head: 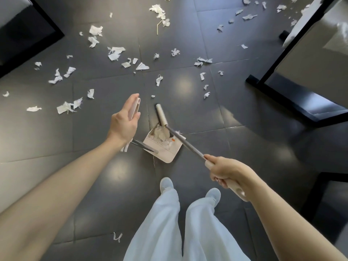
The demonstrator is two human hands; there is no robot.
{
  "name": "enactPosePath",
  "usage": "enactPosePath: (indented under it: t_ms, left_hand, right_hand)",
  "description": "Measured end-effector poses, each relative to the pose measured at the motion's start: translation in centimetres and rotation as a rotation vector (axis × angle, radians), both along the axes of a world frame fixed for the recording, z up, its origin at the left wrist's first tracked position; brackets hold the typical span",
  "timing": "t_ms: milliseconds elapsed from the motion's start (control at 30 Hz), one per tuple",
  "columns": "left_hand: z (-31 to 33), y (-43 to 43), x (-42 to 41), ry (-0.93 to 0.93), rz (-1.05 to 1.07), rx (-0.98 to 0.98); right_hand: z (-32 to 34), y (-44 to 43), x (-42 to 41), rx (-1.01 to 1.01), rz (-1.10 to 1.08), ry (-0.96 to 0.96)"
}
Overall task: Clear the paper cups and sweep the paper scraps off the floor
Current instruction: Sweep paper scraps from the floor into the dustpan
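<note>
Head view: right hand (pixel 224 172) clenched round pale grip of grey-poled broom (pixel 186 144), broom head at mouth of beige plastic dustpan (pixel 165 150), some scraps inside. Slack left hand (pixel 125 123), fingers near straight, dustpan's pale upright handle (pixel 135 108) leaning against them. Beyond, torn white paper scraps (pixel 114 53) littered dark tiled floor (pixel 244 95).

black table frame (pixel 271 91), white shoes (pixel 166 184)

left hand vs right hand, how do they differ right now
The left hand has straight fingers resting against the dustpan handle; the right hand has fingers curled round the broom handle. The left hand reaches farther out than the right hand. Both meet a pale grip.
</note>
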State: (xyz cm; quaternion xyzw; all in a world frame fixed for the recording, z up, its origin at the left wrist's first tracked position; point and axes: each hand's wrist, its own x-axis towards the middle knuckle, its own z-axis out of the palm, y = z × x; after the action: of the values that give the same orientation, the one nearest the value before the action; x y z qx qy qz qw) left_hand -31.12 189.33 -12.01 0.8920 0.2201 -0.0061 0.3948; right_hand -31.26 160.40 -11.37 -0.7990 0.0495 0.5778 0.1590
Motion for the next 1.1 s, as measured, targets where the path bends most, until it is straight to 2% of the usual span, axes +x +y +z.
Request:
enactPosePath:
  t_ms: [100,300,633,933,1100]
  left_hand:
    - [0.1,0.5,0.3,0.001,-0.019,-0.027]
    - [0.4,2.1,0.0,0.016,-0.028,-0.045]
    - [1.6,1.3,1.0,-0.071,-0.057,-0.062]
    - [3.4,-2.0,8.0,-0.146,-0.077,-0.056]
    - [2.2,-4.9,14.4,-0.120,-0.121,-0.083]
  right_hand:
    - [1.9,-0.2,-0.1,-0.008,0.093,-0.004]
    - [3.9,-0.4,0.2,-0.045,0.060,-0.082]
    - [4.7,-2.5,2.2,-0.009,-0.219,-0.159]
    - [2.5,-5.3,8.7,0.014,-0.476,-0.286]
    - [0.5,-8.3,15.7,0.030,-0.550,-0.351]
